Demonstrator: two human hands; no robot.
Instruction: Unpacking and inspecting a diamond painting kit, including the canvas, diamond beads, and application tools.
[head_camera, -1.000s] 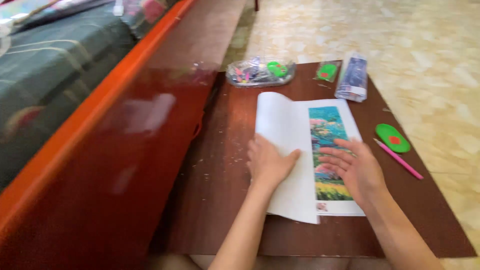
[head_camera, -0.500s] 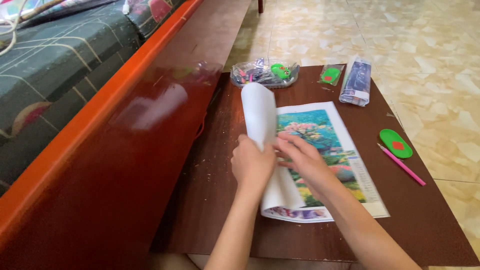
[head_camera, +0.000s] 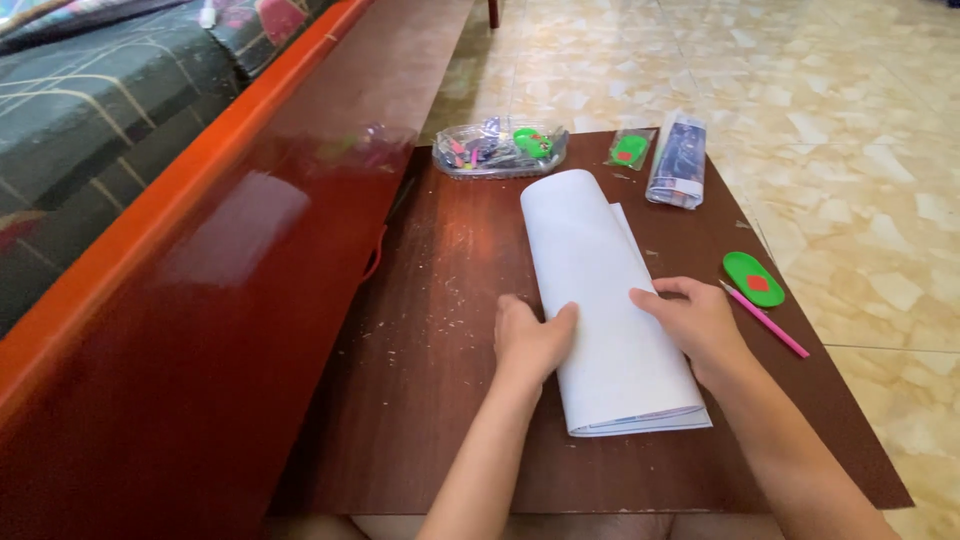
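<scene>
1. Brown and scuffed, the low table stands on a tiled floor beside a glossy red bed frame
2. On it lies a white sheet, rolled over on itself into a loose flattened tube with the white back outward; a thin strip of colour shows at the near end
3. Judging by this, the rolling-up step is in hand: the left hand presses on the tube's left edge, fingers bent over it, and the right hand lies flat along its right edge
4. Neither hand clasps the sheet; both press it down, so it sits between and under the palms
5. A tighter roll would need even pressure from both sides
6. Well apart on the right are a green oval tray and a pink pen; a clear bag of small parts sits at the far edge
</scene>
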